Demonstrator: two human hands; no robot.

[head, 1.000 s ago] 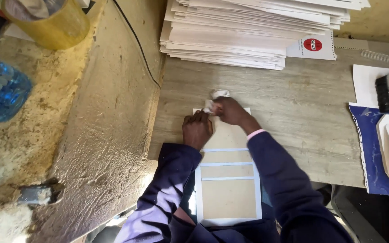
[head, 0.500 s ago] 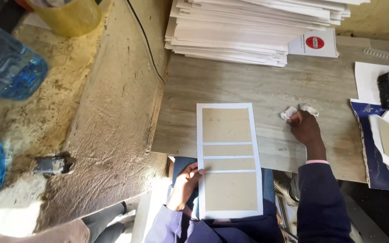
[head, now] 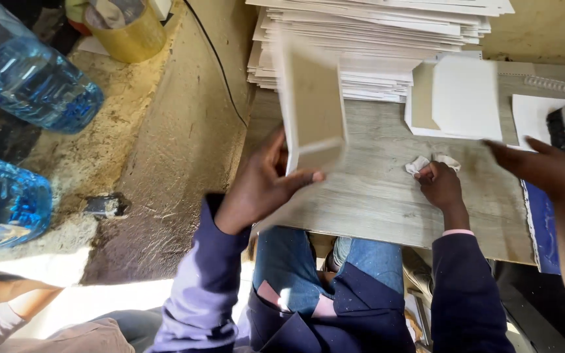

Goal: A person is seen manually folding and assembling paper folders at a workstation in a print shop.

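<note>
The left hand [head: 256, 189], centre of the frame, pinches the lower edge of a board [head: 312, 108] between thumb and fingers, lifting it tilted and blurred above the table [head: 361, 196]. Held only at one edge, it could twist loose or clip the stack [head: 374, 39] at upper centre. The right hand [head: 441, 186], centre right, curls closed on a crumpled white rag [head: 420, 163] pressed to the table. A second person's hand [head: 537, 167] reaches in from the right, fingers spread, and could collide. A loose sheet [head: 459, 98] lies beyond.
</note>
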